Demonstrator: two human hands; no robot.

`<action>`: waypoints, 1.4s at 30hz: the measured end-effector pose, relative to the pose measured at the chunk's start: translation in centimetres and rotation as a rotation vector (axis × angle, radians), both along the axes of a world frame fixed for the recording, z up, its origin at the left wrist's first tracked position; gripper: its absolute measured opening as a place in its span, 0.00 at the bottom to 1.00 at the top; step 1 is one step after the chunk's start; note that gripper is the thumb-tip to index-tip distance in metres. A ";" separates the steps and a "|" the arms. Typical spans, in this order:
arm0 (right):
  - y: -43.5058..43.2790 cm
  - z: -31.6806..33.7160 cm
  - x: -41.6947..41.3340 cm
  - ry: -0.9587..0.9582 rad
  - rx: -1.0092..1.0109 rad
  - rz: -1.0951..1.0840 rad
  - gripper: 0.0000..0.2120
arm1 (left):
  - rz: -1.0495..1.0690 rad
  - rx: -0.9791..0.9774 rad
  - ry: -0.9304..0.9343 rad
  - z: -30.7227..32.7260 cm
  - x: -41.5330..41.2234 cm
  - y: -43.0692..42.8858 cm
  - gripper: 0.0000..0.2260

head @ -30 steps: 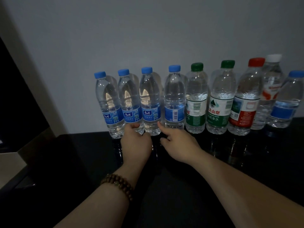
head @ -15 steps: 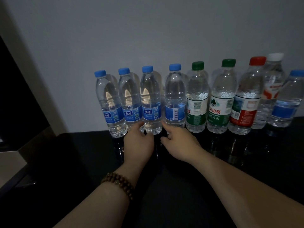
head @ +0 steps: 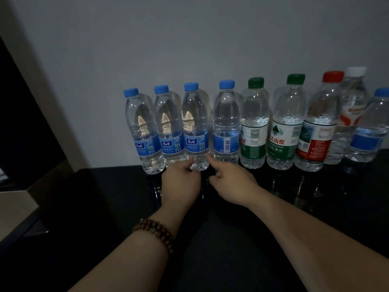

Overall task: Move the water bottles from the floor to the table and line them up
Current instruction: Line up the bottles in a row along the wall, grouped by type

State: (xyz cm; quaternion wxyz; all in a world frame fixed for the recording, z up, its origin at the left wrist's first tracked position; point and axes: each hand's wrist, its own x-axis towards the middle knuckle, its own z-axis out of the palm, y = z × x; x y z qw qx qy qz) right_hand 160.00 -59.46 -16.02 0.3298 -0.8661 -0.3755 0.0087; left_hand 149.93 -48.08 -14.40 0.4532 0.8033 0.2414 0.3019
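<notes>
row: nine clear water bottles, all upright, side by side on the black worktop along the wall, just beyond the fingers
first bottle, second bottle: left of the fingers; blue caps, blue "PURE" labels
third bottle: straight ahead of the fingers; same cap and label
fourth bottle: just right of the fingers; blue cap, plain blue label with barcode
fifth bottle, sixth bottle: further right; green caps, green-and-white labels
seventh bottle: red cap, red-and-white label
eighth bottle: white cap, set slightly behind the row
ninth bottle: blue cap, cut off by frame edge
left hand: thumb tip at third bottle's base; fingers curled out of sight, can't tell if grasping
right hand: index straight, tip at the bases of third and fourth bottle; other fingers tucked, grasping nothing
bracelet: brown beads, left wrist
</notes>
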 end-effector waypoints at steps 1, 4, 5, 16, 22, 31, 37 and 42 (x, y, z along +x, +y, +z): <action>0.0 0.0 0.0 0.005 -0.002 -0.002 0.37 | -0.001 0.005 0.001 0.0 0.0 0.0 0.17; -0.1 0.0 0.0 0.012 -0.012 -0.017 0.37 | -0.003 0.010 0.007 -0.2 0.1 0.2 0.19; -0.1 0.1 -0.1 0.006 -0.016 -0.021 0.37 | -0.004 0.012 0.009 -0.3 0.2 0.3 0.20; -0.3 0.4 -0.5 -0.020 0.411 -0.196 0.14 | 0.182 0.030 -0.029 -0.2 0.3 0.0 0.07; -1.7 0.9 0.5 0.067 0.750 -0.553 0.12 | -0.082 0.119 0.067 0.4 0.7 -2.1 0.15; -1.5 0.5 1.4 0.196 0.715 -0.596 0.16 | -0.318 0.182 0.089 -0.6 0.6 -3.8 0.35; -1.5 0.4 1.5 0.231 0.685 -0.541 0.13 | -0.335 0.235 0.185 -0.7 0.8 -3.4 0.44; -1.3 0.5 1.6 0.248 0.681 -0.571 0.11 | -0.276 0.098 0.091 -0.5 1.0 -3.3 0.39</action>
